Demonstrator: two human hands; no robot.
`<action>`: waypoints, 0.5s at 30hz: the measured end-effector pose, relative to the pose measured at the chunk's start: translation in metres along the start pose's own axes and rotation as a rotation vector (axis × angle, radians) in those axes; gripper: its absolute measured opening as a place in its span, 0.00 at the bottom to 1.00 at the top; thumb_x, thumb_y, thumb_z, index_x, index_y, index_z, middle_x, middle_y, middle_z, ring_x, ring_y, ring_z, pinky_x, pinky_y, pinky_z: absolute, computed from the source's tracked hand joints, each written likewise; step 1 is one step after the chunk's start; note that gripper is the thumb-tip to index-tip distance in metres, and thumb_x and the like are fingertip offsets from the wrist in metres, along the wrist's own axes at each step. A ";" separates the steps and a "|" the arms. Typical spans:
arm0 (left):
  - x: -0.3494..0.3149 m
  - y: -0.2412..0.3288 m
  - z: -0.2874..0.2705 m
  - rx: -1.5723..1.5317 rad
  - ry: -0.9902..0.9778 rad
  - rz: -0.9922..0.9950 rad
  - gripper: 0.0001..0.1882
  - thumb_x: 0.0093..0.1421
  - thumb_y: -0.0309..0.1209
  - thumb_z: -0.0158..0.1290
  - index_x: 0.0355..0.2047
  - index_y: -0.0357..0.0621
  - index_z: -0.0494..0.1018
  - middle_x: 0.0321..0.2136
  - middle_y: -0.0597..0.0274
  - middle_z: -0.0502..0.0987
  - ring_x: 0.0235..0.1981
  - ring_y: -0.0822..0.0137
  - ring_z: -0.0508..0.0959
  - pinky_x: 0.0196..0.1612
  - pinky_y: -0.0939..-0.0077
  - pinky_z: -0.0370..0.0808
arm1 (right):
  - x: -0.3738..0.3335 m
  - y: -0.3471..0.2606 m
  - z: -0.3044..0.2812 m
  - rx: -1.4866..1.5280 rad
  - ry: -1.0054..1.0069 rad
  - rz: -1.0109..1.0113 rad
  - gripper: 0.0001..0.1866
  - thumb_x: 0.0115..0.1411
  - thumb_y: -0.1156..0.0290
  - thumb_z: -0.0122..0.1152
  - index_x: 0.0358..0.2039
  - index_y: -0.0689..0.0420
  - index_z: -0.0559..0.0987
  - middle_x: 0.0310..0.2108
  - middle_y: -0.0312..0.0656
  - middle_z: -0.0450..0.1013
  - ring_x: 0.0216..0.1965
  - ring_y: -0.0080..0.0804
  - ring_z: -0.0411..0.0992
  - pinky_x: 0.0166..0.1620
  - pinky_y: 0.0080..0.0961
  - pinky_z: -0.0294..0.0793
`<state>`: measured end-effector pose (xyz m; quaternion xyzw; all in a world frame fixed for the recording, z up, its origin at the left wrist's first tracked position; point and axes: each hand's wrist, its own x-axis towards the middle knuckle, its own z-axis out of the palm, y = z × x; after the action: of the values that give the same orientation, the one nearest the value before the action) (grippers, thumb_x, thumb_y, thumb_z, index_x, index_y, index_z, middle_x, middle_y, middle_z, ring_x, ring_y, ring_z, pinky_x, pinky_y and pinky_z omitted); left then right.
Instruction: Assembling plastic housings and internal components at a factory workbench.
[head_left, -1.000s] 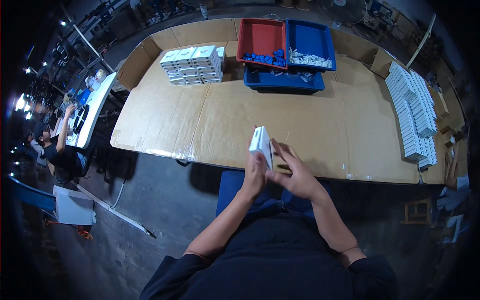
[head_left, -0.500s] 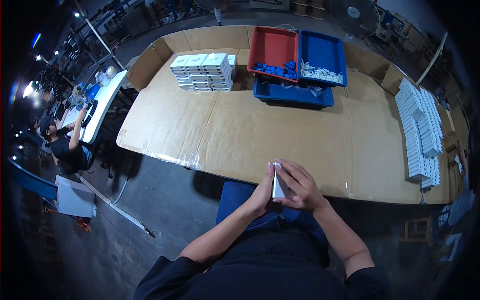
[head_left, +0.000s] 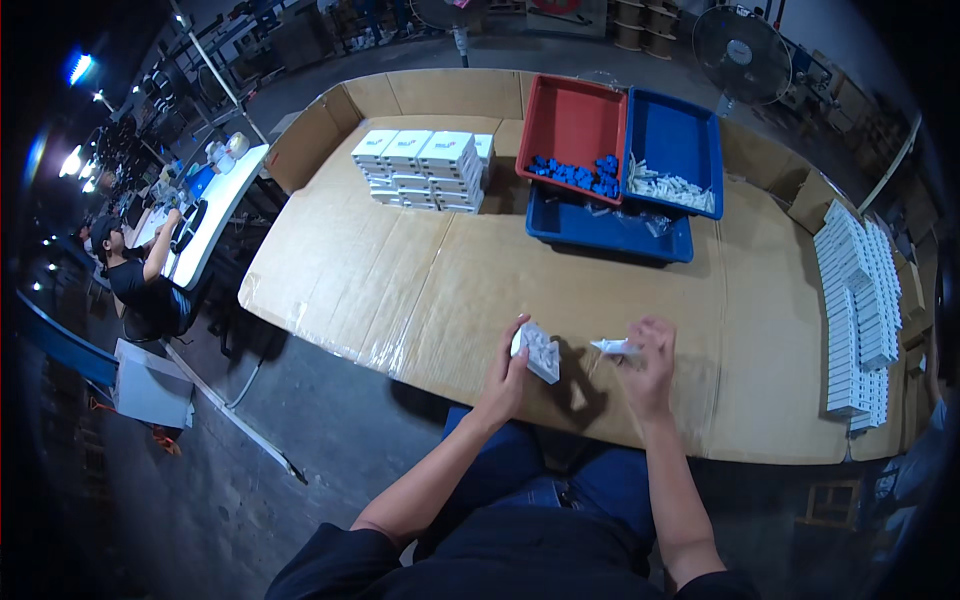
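Note:
My left hand [head_left: 504,378] is closed around a small white square plastic housing [head_left: 541,354], gripped by its edge, with an uneven inner face turned up. To its right, over the cardboard, my right hand [head_left: 650,372] pinches a thin white flat piece [head_left: 612,347] that looks like a cover. A gap lies between the two white parts, and both are above the near edge of the cardboard tabletop [head_left: 480,290]. The right fingertips are slightly blurred.
White boxes [head_left: 420,165] are stacked at the far left. A red tray [head_left: 575,110] of blue parts and a blue tray [head_left: 675,120] of white pieces rest on another blue tray [head_left: 610,240]. White units [head_left: 855,310] stand in rows at right. A person [head_left: 140,270] sits at a white table.
My hands were together around one white wedge-shaped item over my lap. They have since moved apart and forward over the table, each with a white part, and the view has shifted.

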<state>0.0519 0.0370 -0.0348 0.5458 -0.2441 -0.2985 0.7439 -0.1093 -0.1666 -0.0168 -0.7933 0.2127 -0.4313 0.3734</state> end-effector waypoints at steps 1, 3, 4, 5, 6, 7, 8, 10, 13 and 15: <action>0.000 0.010 0.003 0.152 -0.053 0.007 0.28 0.76 0.38 0.43 0.72 0.45 0.56 0.59 0.51 0.70 0.63 0.61 0.71 0.66 0.64 0.67 | -0.013 0.007 -0.011 -0.117 -0.160 0.012 0.23 0.50 0.64 0.82 0.42 0.55 0.80 0.54 0.46 0.71 0.59 0.42 0.71 0.60 0.46 0.72; -0.003 0.010 -0.019 0.552 -0.059 0.203 0.29 0.69 0.27 0.52 0.69 0.42 0.62 0.62 0.44 0.68 0.67 0.52 0.67 0.68 0.59 0.65 | -0.034 0.006 -0.021 -0.225 -0.332 0.025 0.22 0.49 0.61 0.82 0.40 0.55 0.81 0.54 0.44 0.73 0.59 0.41 0.72 0.63 0.49 0.70; -0.007 0.012 -0.025 0.547 -0.059 0.200 0.29 0.69 0.27 0.52 0.69 0.42 0.62 0.62 0.44 0.68 0.67 0.52 0.67 0.68 0.59 0.65 | -0.040 -0.002 -0.028 -0.348 -0.472 -0.074 0.23 0.47 0.59 0.82 0.40 0.54 0.82 0.54 0.43 0.74 0.60 0.41 0.72 0.66 0.56 0.66; -0.012 0.018 -0.028 0.793 -0.046 0.260 0.28 0.68 0.27 0.53 0.68 0.44 0.64 0.63 0.43 0.66 0.68 0.48 0.66 0.69 0.56 0.64 | -0.044 -0.010 -0.034 -0.469 -0.613 -0.175 0.24 0.46 0.56 0.82 0.40 0.54 0.83 0.54 0.42 0.75 0.62 0.41 0.72 0.69 0.63 0.62; -0.016 0.022 -0.032 1.039 -0.032 0.318 0.28 0.66 0.27 0.54 0.67 0.46 0.67 0.65 0.41 0.64 0.69 0.45 0.65 0.70 0.53 0.63 | -0.047 -0.020 -0.037 -0.472 -0.617 -0.172 0.24 0.46 0.56 0.82 0.40 0.54 0.83 0.54 0.42 0.75 0.62 0.41 0.72 0.69 0.63 0.62; -0.020 0.023 -0.037 1.089 -0.063 0.327 0.27 0.64 0.28 0.57 0.65 0.50 0.70 0.67 0.44 0.62 0.69 0.44 0.64 0.71 0.45 0.61 | -0.051 -0.035 -0.038 -0.458 -0.621 -0.128 0.26 0.47 0.53 0.81 0.42 0.53 0.83 0.57 0.41 0.74 0.64 0.40 0.70 0.71 0.66 0.55; -0.021 0.025 -0.039 1.086 -0.063 0.320 0.27 0.64 0.28 0.57 0.65 0.50 0.70 0.67 0.44 0.62 0.69 0.44 0.64 0.71 0.45 0.61 | -0.052 -0.043 -0.039 -0.444 -0.625 -0.083 0.27 0.48 0.50 0.80 0.44 0.52 0.84 0.59 0.40 0.74 0.67 0.39 0.69 0.73 0.69 0.48; -0.031 0.028 -0.039 1.245 -0.320 0.289 0.27 0.65 0.35 0.59 0.65 0.51 0.70 0.66 0.46 0.63 0.69 0.45 0.64 0.72 0.40 0.56 | -0.049 -0.044 -0.039 -0.449 -0.673 -0.047 0.27 0.53 0.49 0.76 0.48 0.53 0.84 0.62 0.40 0.73 0.69 0.41 0.66 0.73 0.70 0.47; -0.018 0.029 -0.024 1.322 -0.245 0.303 0.27 0.68 0.43 0.57 0.65 0.53 0.70 0.65 0.50 0.64 0.70 0.49 0.63 0.74 0.40 0.52 | -0.028 -0.038 -0.021 -0.469 -0.662 -0.048 0.24 0.61 0.53 0.70 0.52 0.54 0.82 0.62 0.39 0.72 0.70 0.40 0.64 0.73 0.66 0.48; 0.000 0.020 -0.016 1.312 -0.226 0.300 0.27 0.68 0.45 0.56 0.65 0.54 0.70 0.65 0.49 0.64 0.69 0.49 0.63 0.74 0.41 0.51 | -0.010 -0.027 -0.006 -0.485 -0.669 -0.049 0.24 0.61 0.54 0.70 0.52 0.54 0.82 0.62 0.40 0.72 0.70 0.41 0.64 0.74 0.65 0.48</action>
<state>0.0669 0.0524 -0.0199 0.8094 -0.5240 -0.0375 0.2624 -0.1198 -0.1450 0.0011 -0.9595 0.1562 -0.0958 0.2140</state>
